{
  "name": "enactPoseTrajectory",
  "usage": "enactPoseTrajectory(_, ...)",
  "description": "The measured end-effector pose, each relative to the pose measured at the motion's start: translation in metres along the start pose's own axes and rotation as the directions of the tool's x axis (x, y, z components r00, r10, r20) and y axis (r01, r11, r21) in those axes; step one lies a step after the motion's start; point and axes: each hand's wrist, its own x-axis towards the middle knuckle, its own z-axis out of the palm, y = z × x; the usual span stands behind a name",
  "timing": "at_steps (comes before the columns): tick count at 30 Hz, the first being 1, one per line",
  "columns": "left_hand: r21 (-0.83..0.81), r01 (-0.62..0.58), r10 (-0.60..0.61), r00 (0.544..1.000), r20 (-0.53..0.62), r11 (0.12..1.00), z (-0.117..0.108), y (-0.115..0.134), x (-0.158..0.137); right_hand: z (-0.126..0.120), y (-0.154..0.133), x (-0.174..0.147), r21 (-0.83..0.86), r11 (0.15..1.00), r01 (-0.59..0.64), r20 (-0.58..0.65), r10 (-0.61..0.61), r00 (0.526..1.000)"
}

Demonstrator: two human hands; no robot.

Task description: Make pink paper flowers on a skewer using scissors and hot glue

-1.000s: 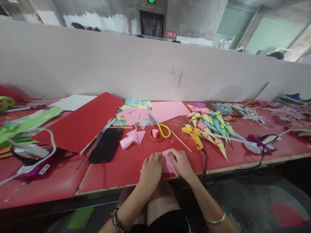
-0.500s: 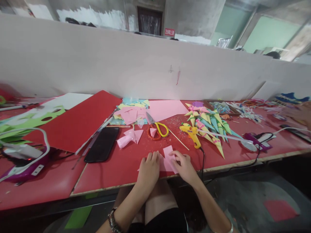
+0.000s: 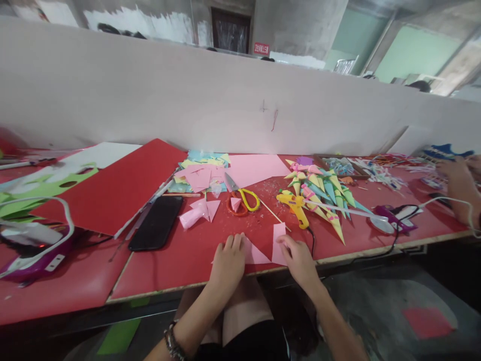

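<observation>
While the left hand (image 3: 227, 259) is resting, fingers together, on a triangular pink paper piece (image 3: 255, 253) – whether it is gripping, I cannot tell – the right hand (image 3: 299, 259) is pinching a pink paper strip (image 3: 277, 246) between the two. A yellow glue gun (image 3: 296, 204) is lying beyond the right hand, scissors (image 3: 239, 192) beyond the left.

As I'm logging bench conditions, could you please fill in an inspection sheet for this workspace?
Surface: red tabletop, tiny debris near scissors.
Job's things: pink triangular piece, pink rectangular piece, side by side.
Clutter: phone, glue gun, paper cones.
Hands: left hand on triangular piece; right hand on rectangular piece.
Cables: white cable looped at left; black cord runs from glue gun past tabletop edge.
Surroundings: white partition behind; another person's arm at right.
</observation>
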Motion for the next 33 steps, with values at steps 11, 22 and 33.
enactPoseTrajectory(11,-0.028,0.057,-0.061,0.990,-0.125,0.998,0.006,-0.012,0.002,-0.009,0.001,-0.014,0.089,0.994,0.069,-0.191,-0.051,0.980)
enactPoseTrajectory(22,-0.916,0.097,-0.207,0.978,0.015,0.389,-0.011,-0.033,0.001,0.029,-0.064,0.019,0.539,0.826,0.168,-0.119,-0.122,0.985)
enactPoseTrajectory(33,-0.875,0.319,-0.558,0.827,0.070,0.363,-0.027,-0.149,0.068,0.069,-0.045,0.008,-0.030,0.984,0.176,-0.093,-0.178,0.980)
